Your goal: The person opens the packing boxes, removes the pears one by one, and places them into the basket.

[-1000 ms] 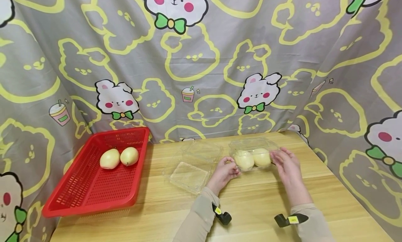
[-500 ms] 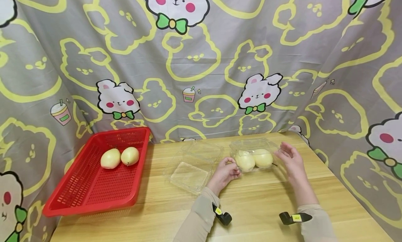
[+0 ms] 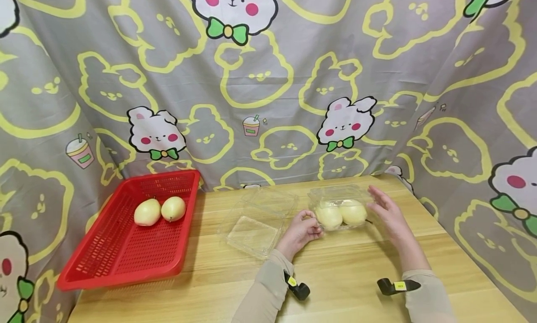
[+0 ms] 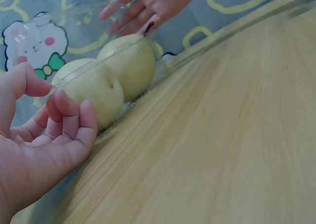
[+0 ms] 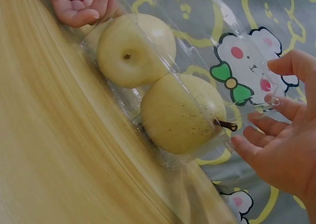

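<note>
Two pale yellow pears, the left pear [image 3: 329,217] and the right pear [image 3: 354,213], lie side by side in a clear plastic clamshell box [image 3: 335,192]. My left hand [image 3: 299,230] pinches the box's near left rim between thumb and forefinger, as the left wrist view shows. At the other end, my right hand [image 3: 388,216] has its fingers spread, with fingertips right by the box's side. The right pear's dark stem [image 5: 226,125] pokes out past the box's edge toward that hand. The far side of the box is hidden behind the pears.
Another clear plastic box [image 3: 253,234] stands unfolded on the wooden table [image 3: 335,276], left of my left hand. A red plastic basket [image 3: 176,262] at the left holds two more pears [image 3: 147,212]. Behind the table hangs a grey patterned curtain [image 3: 289,104].
My right hand has drawn back to the right from the box's side, uncovering the right pear's stem. Both pears and the box have shifted slightly to the right. My left hand stays at the rim.
</note>
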Tool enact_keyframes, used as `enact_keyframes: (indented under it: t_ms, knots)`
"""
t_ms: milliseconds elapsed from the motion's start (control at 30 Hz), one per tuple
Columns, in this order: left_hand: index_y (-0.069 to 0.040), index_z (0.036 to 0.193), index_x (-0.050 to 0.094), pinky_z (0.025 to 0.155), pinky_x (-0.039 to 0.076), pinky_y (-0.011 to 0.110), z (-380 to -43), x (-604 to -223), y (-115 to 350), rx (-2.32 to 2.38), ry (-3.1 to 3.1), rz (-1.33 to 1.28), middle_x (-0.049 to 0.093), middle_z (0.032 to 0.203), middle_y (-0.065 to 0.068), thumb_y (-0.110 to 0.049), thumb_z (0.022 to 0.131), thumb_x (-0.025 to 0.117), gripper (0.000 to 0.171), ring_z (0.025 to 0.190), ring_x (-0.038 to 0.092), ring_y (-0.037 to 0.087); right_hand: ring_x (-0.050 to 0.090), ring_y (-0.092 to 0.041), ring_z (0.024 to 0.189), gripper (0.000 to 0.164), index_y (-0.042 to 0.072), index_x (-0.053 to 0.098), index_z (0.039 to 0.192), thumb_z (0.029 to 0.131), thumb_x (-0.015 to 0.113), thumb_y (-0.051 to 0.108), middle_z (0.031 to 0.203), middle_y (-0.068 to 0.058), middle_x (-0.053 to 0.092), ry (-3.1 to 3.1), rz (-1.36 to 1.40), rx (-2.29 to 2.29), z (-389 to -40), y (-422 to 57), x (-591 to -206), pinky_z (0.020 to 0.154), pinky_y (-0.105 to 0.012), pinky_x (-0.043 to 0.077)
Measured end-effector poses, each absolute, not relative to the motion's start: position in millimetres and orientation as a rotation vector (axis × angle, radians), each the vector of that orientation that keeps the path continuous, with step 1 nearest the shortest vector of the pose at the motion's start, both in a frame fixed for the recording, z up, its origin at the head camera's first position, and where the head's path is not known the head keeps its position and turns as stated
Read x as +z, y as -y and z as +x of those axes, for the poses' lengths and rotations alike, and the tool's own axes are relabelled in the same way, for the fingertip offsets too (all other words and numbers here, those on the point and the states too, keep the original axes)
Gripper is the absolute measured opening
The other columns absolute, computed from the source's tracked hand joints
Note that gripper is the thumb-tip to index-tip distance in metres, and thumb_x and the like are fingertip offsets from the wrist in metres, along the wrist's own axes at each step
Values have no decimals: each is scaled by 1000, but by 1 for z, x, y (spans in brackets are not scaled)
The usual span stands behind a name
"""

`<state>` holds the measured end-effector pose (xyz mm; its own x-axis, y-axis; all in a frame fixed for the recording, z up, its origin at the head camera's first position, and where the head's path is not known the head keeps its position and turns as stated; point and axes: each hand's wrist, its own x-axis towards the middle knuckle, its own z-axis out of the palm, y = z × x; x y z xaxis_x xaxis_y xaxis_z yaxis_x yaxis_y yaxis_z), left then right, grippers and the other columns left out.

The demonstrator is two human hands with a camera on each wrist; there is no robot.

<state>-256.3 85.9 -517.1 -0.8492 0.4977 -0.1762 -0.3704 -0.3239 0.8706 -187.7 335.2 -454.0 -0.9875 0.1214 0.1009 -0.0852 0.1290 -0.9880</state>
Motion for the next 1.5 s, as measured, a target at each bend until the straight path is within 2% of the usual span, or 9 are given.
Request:
enact_keyframes:
  t_ms: [167, 367, 467, 633, 867, 1167, 1267, 1367, 1500]
  knots:
    - [-13, 87, 49, 68, 57, 33, -257, -517, -85, 2176, -1387, 165, 55, 64, 3, 8, 78, 51, 24, 57, 58, 14, -2, -34, 151, 65, 8, 17, 155, 101, 49, 19, 164, -12, 9, 2270, 30, 1966, -193, -335, -455, 121, -54, 1]
    - [-13, 89, 49, 67, 56, 32, -257, -516, -88, 2172, -1376, 162, 55, 64, 2, 8, 79, 50, 23, 59, 57, 14, -8, -37, 150, 63, 7, 17, 155, 100, 48, 15, 165, -9, 8, 2306, 100, 1969, -195, -343, -455, 117, -63, -3]
    - [-12, 91, 48, 65, 56, 31, -256, -516, -89, 2171, -1371, 157, 55, 63, 2, 7, 79, 50, 23, 60, 57, 13, -7, -41, 148, 61, 6, 18, 155, 101, 47, 15, 164, -15, 9, 2358, 133, 1926, -196, -347, -454, 115, -68, -1]
    - [-9, 101, 47, 64, 55, 30, -256, -515, -91, 2201, -1364, 137, 55, 64, 2, 8, 77, 51, 30, 59, 56, 14, -3, -45, 148, 60, 7, 22, 154, 102, 47, 23, 161, -24, 10, 2452, 156, 1834, -200, -353, -447, 114, -69, 1]
    - [-2, 118, 45, 61, 53, 26, -255, -511, -93, 2206, -1574, 175, 55, 74, 2, 6, 73, 54, 47, 60, 56, 14, 4, -49, 146, 59, 8, 25, 153, 102, 47, 28, 160, -25, 14, 2557, 132, 1743, -202, -358, -439, 112, -72, 6]
    - [-2, 116, 55, 60, 44, 22, -252, -499, -96, 1909, -2338, 272, 52, 81, -1, -8, 77, 62, 40, 67, 49, 10, 15, -46, 144, 59, 5, 29, 152, 102, 46, 32, 158, -25, 22, 2606, 131, 1667, -208, -362, -433, 112, -69, 15]
    - [-2, 114, 57, 64, 46, 24, -251, -494, -97, 1651, -2630, 347, 56, 90, 4, -19, 81, 64, 37, 75, 52, 13, 28, -37, 139, 58, 4, 31, 150, 103, 45, 34, 154, -24, 29, 2622, 135, 1620, -212, -365, -432, 111, -66, 22]
    - [-4, 114, 58, 73, 51, 29, -250, -490, -99, 1334, -2888, 413, 60, 100, 9, -29, 82, 65, 41, 86, 57, 20, 40, -13, 127, 57, 2, 33, 149, 103, 44, 34, 149, -24, 34, 2637, 157, 1594, -217, -369, -430, 108, -63, 27]
    - [-9, 109, 60, 83, 45, 31, -249, -484, -102, 895, -3141, 468, 59, 98, 5, -39, 81, 64, 41, 92, 50, 21, 38, 12, 113, 56, 3, 36, 147, 103, 41, 38, 148, -22, 38, 2682, 186, 1535, -224, -375, -427, 108, -62, 29]
